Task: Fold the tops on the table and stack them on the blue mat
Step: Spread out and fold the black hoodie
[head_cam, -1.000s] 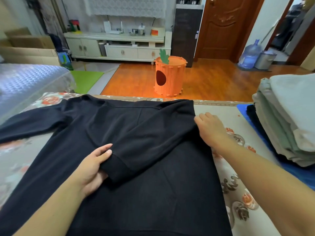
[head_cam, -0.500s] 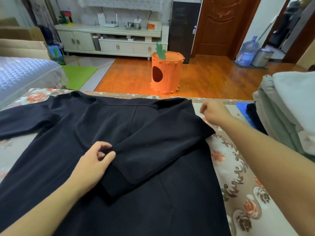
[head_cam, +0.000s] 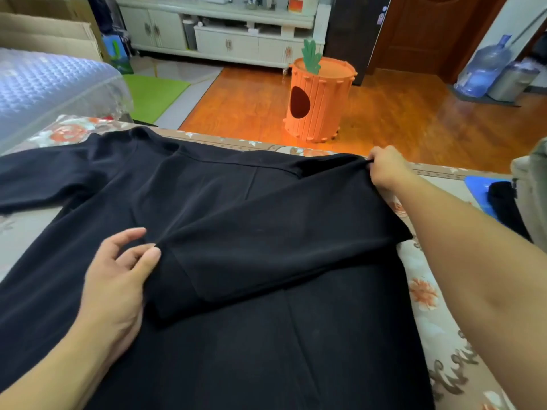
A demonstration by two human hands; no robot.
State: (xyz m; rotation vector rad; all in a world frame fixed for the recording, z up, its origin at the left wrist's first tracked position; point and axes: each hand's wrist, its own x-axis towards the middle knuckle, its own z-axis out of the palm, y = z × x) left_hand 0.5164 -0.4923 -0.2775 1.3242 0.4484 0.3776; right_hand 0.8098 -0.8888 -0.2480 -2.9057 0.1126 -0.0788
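A large black long-sleeved top point(head_cam: 266, 335) lies spread flat on the floral-covered table point(head_cam: 429, 291). Its right sleeve point(head_cam: 266, 250) is folded across the chest, while the left sleeve point(head_cam: 38, 182) stretches out to the left. My right hand point(head_cam: 384, 168) pinches the top's far right shoulder corner. My left hand point(head_cam: 118, 279) lies on the fabric by the folded sleeve's cuff, fingers loose and spread, thumb touching the cuff edge. The blue mat point(head_cam: 476, 190) shows at the right edge, carrying a pile of folded tops point(head_cam: 529, 187) with a dark one point(head_cam: 503, 205) at the bottom.
Beyond the table's far edge stands an orange carrot-shaped bin point(head_cam: 319, 99) on the wooden floor. A quilted blue cover point(head_cam: 50, 87) sits at the far left. A water bottle point(head_cam: 485, 69) and a white cabinet point(head_cam: 222, 34) are farther back.
My right hand moved from the sleeve fold up to the far shoulder corner and pinched it. My left hand loosened its pinch on the cuff and its fingers spread.
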